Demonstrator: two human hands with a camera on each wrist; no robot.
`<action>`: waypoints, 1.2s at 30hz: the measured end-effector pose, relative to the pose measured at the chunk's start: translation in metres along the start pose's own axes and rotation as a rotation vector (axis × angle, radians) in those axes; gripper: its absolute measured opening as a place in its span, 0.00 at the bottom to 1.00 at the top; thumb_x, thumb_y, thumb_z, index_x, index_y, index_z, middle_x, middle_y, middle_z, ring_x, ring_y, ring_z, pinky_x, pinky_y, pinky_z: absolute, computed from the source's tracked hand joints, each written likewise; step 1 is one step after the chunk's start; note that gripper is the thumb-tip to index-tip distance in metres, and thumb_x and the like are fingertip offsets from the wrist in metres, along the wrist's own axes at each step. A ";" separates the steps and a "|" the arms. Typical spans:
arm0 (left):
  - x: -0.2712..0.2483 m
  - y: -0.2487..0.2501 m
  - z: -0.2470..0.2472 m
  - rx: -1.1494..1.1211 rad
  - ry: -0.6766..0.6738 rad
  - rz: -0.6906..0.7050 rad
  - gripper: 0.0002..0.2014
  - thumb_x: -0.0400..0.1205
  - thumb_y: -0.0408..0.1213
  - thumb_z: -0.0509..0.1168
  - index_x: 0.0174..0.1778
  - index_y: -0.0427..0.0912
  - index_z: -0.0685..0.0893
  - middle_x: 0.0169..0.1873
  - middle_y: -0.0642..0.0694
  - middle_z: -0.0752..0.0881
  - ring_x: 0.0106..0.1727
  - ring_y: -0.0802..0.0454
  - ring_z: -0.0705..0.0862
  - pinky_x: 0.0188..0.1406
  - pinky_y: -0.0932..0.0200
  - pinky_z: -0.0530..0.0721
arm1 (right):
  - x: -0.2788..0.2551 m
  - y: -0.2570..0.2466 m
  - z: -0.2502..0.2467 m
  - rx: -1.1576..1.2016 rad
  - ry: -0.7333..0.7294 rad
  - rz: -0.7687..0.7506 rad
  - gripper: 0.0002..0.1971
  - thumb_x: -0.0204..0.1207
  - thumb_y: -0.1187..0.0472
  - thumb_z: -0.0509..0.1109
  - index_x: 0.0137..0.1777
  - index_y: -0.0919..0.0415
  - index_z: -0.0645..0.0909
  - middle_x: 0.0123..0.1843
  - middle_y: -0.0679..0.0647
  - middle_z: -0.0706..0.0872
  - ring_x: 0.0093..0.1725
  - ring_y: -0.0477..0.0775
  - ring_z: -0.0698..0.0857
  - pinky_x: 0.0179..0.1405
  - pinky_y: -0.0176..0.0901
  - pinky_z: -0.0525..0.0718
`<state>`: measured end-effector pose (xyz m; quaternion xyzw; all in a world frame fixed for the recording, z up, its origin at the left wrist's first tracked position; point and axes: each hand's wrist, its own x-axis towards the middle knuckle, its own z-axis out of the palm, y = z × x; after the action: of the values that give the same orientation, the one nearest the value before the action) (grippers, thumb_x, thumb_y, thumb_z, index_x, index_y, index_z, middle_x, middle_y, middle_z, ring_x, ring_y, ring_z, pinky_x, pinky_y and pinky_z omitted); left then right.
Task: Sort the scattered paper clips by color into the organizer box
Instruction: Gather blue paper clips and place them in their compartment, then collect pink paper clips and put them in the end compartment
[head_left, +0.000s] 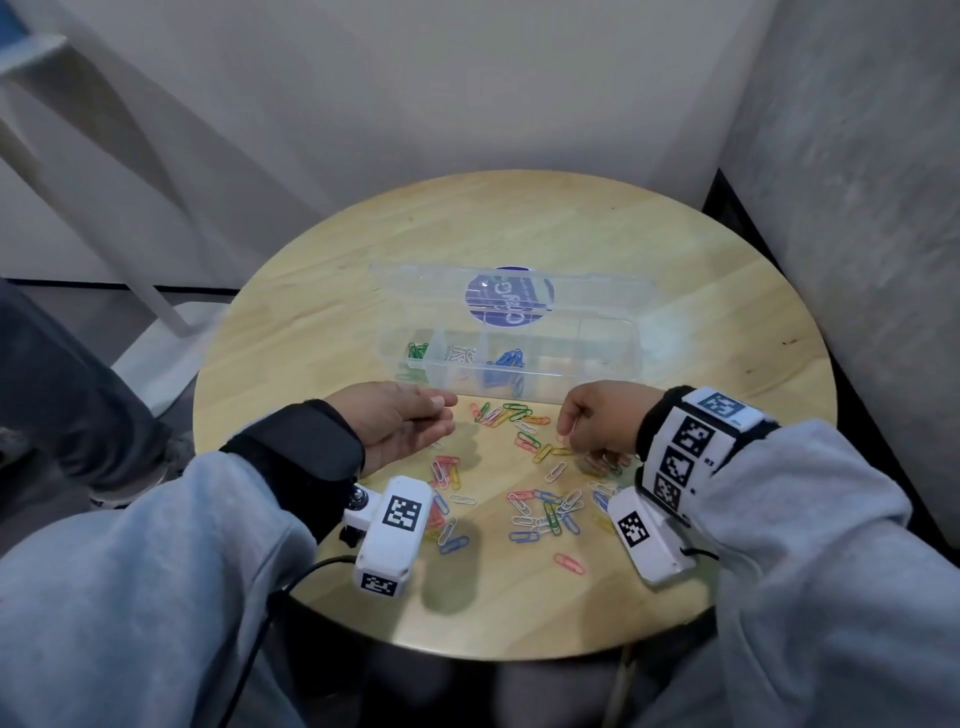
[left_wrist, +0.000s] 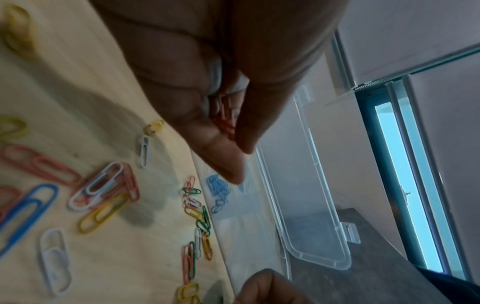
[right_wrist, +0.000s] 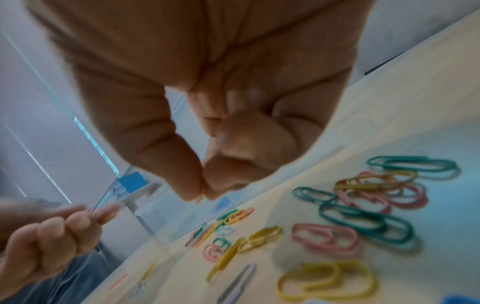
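Here the left hand (head_left: 402, 423) hovers near the front wall of the clear organizer box (head_left: 519, 387), its curled fingers and thumb cupping a few red paper clips (left_wrist: 225, 121). The right hand (head_left: 597, 421) hangs over the scattered paper clips (head_left: 540, 512) on the round desk (head_left: 332, 322), thumb and forefinger pressed together; whether they pinch a clip cannot be told. Green, white and blue clips sit in separate box compartments.

Dim, soft overhead light; faint shadows; blurred wrist views; wide-angle edge distortion.

Round wood table (head_left: 519, 234), white walls (head_left: 415, 78)
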<state>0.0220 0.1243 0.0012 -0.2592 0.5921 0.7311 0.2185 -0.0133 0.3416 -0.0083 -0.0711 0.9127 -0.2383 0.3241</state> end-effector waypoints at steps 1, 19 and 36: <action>0.000 0.000 0.001 0.033 -0.003 0.000 0.10 0.85 0.24 0.56 0.43 0.33 0.81 0.31 0.42 0.80 0.20 0.60 0.85 0.22 0.73 0.84 | 0.000 0.001 -0.001 0.072 0.005 0.014 0.09 0.74 0.68 0.66 0.37 0.53 0.78 0.25 0.51 0.79 0.12 0.42 0.73 0.15 0.28 0.71; 0.008 0.005 -0.009 -0.027 0.076 -0.139 0.15 0.84 0.42 0.55 0.43 0.34 0.80 0.30 0.41 0.79 0.25 0.51 0.82 0.17 0.68 0.82 | -0.001 -0.003 -0.011 0.751 -0.062 0.135 0.10 0.80 0.69 0.56 0.37 0.66 0.72 0.31 0.60 0.75 0.27 0.54 0.73 0.22 0.40 0.72; 0.013 0.021 0.060 0.063 -0.037 0.044 0.28 0.78 0.10 0.40 0.70 0.28 0.71 0.44 0.36 0.80 0.56 0.43 0.81 0.32 0.68 0.87 | 0.003 0.016 -0.050 1.000 0.385 0.078 0.22 0.78 0.75 0.56 0.72 0.66 0.71 0.40 0.53 0.77 0.51 0.57 0.76 0.62 0.49 0.79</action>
<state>-0.0083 0.1787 0.0181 -0.2257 0.6164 0.7213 0.2212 -0.0464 0.3742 0.0168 0.1710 0.7327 -0.6405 0.1537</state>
